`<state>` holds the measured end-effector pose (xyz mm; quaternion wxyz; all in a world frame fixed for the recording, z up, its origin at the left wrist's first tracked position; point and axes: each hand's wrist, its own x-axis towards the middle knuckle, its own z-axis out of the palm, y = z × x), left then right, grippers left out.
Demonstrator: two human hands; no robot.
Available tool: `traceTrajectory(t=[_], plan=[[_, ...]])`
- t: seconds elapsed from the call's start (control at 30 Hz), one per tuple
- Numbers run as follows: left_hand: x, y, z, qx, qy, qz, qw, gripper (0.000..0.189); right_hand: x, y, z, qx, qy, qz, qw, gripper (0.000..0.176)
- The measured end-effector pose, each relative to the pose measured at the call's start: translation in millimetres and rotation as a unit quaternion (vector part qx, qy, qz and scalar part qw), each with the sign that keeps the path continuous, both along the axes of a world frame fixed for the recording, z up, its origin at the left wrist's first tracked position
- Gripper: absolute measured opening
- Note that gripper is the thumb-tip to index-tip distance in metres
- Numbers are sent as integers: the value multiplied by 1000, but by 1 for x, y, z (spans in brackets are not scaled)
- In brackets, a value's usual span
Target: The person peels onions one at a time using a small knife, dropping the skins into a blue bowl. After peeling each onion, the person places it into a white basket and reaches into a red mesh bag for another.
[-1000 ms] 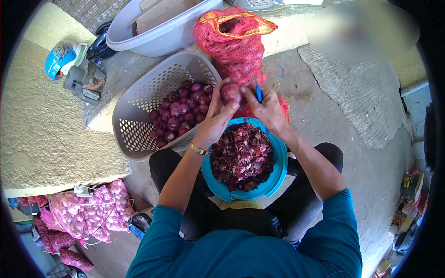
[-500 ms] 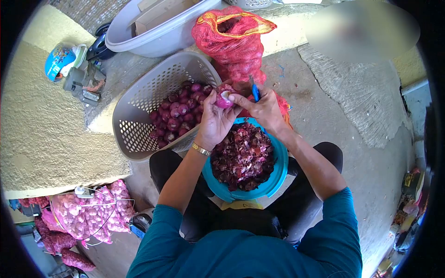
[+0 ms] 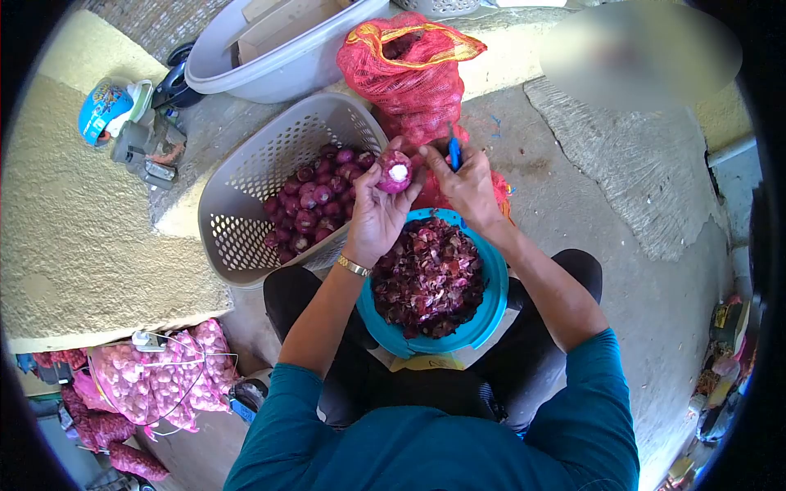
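- Blue bowl (image 3: 494,296) sits on my lap, nearest to me, heaped with dry purple onion skins (image 3: 426,274).
- Both of my hands are raised just beyond the far rim of the bowl, close together.
- Left hand (image 3: 375,214): fingers curled up around one red onion (image 3: 395,172), which is gripped from below and from the sides. A gold bracelet (image 3: 352,264) is on that wrist.
- The onion is above the gap between bowl and basket. Its trimmed white end faces up at me, so its root-to-tip axis points roughly along my line of sight.
- Right hand (image 3: 471,188): closed round a small blue-handled knife (image 3: 453,153). The handle stands up out of the fist; I cannot make out the blade.
- Key relation: the knife lies directly to the right of the onion, just beside it at the same height. The right thumb reaches toward the onion's right side; I cannot tell whether it touches.
- Left of the hands and slightly beyond: a grey perforated basket (image 3: 237,184) on the floor, tilted, holding peeled onions (image 3: 315,200) in its lower end. The left hand is the nearer one to it.
- Straight beyond the hands: a red mesh sack (image 3: 409,74), open at the top.
- Farthest: a grey tub (image 3: 278,69) up on the ledge.
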<state>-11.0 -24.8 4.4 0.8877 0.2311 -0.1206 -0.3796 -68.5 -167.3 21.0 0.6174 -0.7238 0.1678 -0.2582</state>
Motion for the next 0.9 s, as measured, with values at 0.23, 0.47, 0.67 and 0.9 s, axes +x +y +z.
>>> traceTrajectory(t=[0.23,0.47,0.67,0.9], plan=[[20,11,-8,-46,52,18,997,49,-35,-15,28,37,39,193,980,18],[18,9,-8,-39,22,-87,995,70,-36,-14,55,-69,161,203,963,22],[3,12,-1,70,-163,-133,975,47,-17,-4,26,-54,-64,204,975,25],[-2,12,-3,178,-189,-114,959,70,-10,-6,11,-77,-2,101,992,16]])
